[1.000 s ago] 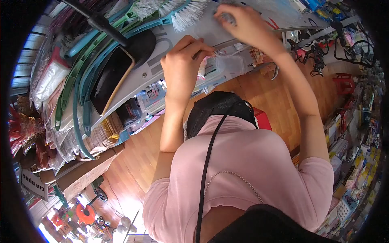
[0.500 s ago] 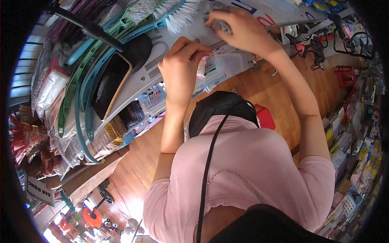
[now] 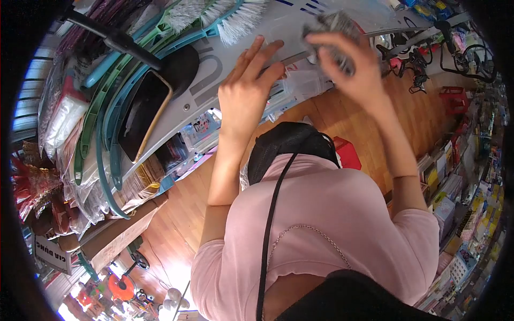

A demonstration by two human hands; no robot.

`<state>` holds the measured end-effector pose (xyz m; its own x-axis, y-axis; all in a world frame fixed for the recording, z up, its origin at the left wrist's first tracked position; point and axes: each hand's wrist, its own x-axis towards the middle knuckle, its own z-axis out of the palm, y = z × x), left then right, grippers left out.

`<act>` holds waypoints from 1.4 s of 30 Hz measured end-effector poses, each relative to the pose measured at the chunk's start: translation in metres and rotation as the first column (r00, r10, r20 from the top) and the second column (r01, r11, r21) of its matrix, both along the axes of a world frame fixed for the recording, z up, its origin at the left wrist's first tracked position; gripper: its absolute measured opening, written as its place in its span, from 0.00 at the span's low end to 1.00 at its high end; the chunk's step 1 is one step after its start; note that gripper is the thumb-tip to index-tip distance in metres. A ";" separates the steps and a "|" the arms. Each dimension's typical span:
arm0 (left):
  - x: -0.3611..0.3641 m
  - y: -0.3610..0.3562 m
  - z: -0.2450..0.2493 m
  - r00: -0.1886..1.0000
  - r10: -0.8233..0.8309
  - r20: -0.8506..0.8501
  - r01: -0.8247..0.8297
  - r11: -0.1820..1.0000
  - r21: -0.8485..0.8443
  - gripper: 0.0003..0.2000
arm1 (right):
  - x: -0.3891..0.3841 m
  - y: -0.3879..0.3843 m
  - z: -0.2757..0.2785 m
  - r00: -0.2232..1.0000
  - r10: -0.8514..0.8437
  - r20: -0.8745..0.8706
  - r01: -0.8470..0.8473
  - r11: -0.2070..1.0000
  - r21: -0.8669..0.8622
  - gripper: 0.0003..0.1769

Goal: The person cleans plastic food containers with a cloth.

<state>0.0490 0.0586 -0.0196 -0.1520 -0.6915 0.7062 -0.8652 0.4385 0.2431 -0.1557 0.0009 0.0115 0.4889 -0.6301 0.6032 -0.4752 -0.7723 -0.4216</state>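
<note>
Two hands are raised to the hanging display in the upper middle of the frame. Right hand (image 3: 350,67) curls its fingers loosely round a grey crumpled bundle (image 3: 327,24), cloth-like or perhaps a limp packet, just right of top centre. It looks light, soft and easily squashed, hardly slippery; a pinch on its bunched middle should hold it without a hard squeeze. Left hand (image 3: 247,96) is spread flat, fingers straight, holding nothing, its fingertips by the thin metal rail (image 3: 297,55) above clear plastic packets (image 3: 302,83); whether they touch is unclear.
</note>
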 end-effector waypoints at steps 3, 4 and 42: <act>-0.002 0.001 -0.001 1.000 0.012 -0.027 -0.011 0.999 0.049 0.08 | 0.020 0.022 -0.028 0.996 -0.076 -0.046 0.062 0.964 -0.260 0.17; -0.001 -0.001 -0.004 1.000 -0.001 -0.023 0.002 1.000 0.024 0.07 | 0.019 0.019 -0.037 0.989 -0.125 -0.073 0.096 0.943 -0.318 0.17; -0.026 -0.035 0.012 0.932 0.361 -0.036 -0.359 0.932 0.058 0.19 | 0.011 -0.045 -0.016 0.964 -0.265 0.009 0.265 0.964 -0.031 0.12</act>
